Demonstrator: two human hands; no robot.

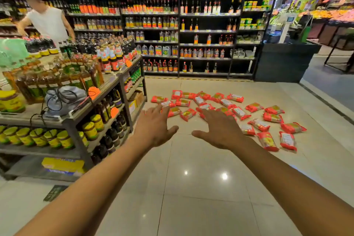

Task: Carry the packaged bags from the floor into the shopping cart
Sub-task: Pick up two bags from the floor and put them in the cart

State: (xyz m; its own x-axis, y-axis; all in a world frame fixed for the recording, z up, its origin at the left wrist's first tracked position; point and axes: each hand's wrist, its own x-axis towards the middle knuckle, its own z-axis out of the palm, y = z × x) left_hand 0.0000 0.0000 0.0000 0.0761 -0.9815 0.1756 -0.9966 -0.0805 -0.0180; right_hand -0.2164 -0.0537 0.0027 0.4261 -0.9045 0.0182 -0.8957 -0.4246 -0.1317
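Left hand (153, 126) and right hand (220, 130) both spread wide, holding nothing, stretched out toward the packaged bags (267, 141), scattered flat on the floor (191, 188) ahead (shopping cart not in view). Bags judged light, soft, slick-filmed: grip across the middle or by an end seam.

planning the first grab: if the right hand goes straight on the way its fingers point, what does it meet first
Probably the red packaged bags lying on the floor just beyond the right hand; nothing shows in between, though depth is unclear.
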